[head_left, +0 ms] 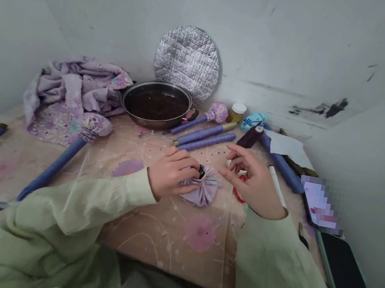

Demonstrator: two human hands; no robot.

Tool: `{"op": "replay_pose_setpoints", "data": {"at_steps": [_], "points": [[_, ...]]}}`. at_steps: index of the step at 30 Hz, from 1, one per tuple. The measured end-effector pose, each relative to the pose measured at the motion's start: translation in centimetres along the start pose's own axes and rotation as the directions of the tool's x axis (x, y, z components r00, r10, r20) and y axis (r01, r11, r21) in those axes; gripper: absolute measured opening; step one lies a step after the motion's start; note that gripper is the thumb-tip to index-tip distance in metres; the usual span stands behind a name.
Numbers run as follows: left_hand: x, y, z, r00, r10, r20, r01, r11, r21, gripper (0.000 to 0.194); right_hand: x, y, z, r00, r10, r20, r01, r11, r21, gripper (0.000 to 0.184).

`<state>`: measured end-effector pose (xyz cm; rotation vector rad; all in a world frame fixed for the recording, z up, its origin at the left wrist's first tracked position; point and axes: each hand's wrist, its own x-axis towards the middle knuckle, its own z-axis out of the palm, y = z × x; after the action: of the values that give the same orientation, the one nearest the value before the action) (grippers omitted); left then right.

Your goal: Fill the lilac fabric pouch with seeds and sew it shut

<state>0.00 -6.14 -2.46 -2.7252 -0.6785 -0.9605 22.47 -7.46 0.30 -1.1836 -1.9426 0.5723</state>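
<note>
The left hand (175, 173) is pinching the gathered lilac cloth (204, 191) on the near middle of the table (177, 230); to its right, the right hand (251, 181) is hovering, fingers loosely spread, holding nothing visible.

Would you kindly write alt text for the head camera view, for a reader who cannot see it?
The left hand holds a gathered lilac cloth at a flower-patterned table; the right hand, fingers loosely open, is beside it. Behind them are a dark pan and several blue rods, with crumpled floral cloth to the left and a dark-screened phone on the right.
</note>
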Motion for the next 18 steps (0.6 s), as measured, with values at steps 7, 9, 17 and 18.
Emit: {"op": "replay_pose_setpoints", "data": {"at_steps": [7, 9, 17, 18], "points": [[0.4, -0.3, 0.0, 0.96, 0.006, 0.279, -0.021, 0.999, 0.049, 0.032, 0.0, -0.3, -0.6, 0.998, -0.001, -0.065, 0.004, 0.999, 0.048, 0.039], [1.0, -0.3, -0.3, 0.933, -0.015, 0.359, -0.003, 0.999, 0.05, 0.029, -0.1, -0.4, -0.8, 0.997, 0.005, -0.082, 0.0, 0.999, 0.054, 0.038], [3.9, -1.5, -1.0, 0.866, -0.042, 0.499, 0.073, 0.996, -0.043, 0.016, -0.3, -0.6, -0.9, 0.996, 0.013, -0.093, -0.005, 0.996, 0.086, 0.036], [4.1, -1.8, -0.8, 0.862, -0.037, 0.505, 0.079, 0.995, -0.062, 0.016, -0.2, -0.6, -0.9, 0.996, 0.014, -0.093, -0.006, 0.996, 0.087, 0.036]]}}
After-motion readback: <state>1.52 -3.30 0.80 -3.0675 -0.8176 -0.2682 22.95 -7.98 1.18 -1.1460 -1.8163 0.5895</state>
